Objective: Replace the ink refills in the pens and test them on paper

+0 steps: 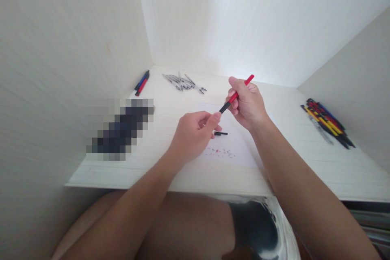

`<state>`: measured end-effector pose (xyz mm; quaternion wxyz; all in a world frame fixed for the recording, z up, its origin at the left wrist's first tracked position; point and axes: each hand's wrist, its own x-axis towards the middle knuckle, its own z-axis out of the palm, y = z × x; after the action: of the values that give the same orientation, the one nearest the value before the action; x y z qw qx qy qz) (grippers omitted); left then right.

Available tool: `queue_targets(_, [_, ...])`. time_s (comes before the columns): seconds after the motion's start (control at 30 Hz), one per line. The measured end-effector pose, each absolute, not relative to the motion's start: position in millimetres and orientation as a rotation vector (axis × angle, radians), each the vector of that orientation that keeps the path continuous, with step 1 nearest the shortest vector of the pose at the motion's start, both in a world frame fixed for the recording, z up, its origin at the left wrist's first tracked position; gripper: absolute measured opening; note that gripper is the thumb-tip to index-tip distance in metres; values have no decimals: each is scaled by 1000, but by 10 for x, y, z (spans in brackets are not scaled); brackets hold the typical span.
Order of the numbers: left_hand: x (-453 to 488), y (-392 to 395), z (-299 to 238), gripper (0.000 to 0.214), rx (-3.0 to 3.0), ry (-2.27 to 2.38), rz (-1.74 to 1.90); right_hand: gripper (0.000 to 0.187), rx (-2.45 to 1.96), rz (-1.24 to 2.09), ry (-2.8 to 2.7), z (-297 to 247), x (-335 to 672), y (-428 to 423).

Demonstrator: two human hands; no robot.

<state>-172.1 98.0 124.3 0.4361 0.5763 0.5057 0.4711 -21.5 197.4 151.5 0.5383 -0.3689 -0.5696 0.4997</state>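
Two hands shared one pen point(234, 97) over the middle of the white table point(189, 176), and I took that pen as the centre of my clock. Its red end pointed to one o'clock and its black end to seven. I had the right hand point(248, 105) wrapped around the red barrel, while the left hand point(196, 136) pinched the black end between thumb and finger. At six o'clock I saw a small black piece point(221, 133) just beside the left fingers; I could not tell whether they touched it. Further down at six, tiny specks point(219, 153) dotted a sheet of white paper point(248, 150). Thin greyish sticks point(183, 82) lay heaped at ten, and a blue and a red pen, the side pair point(141, 83), sat between nine and ten. At three I saw a pile of coloured pens point(327, 122).
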Motion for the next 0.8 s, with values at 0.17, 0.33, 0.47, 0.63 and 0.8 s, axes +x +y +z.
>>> queue_targets(0.17, [-1802, 990, 1303, 44, 1054, 842, 880, 57, -884, 1201, -1361, 1523, -228, 1950])
queue_targets(0.33, [-1799, 964, 1345, 33, 1127, 982, 989, 57, -879, 1185, -1375, 1500, -241, 1951])
queue_targets(0.47, [-1742, 966, 1278, 27, 1574, 1381, 1200, 57, -890, 1156, -1374, 1479, -242, 1972])
queue_targets(0.63, [-1710, 982, 1216, 27, 1684, 1448, 1350, 56, -871, 1141, -1357, 1475, -246, 1980])
queue_targets(0.8, [-1764, 974, 1315, 43, 1076, 950, 980, 56, -892, 1129, -1379, 1478, -265, 1952])
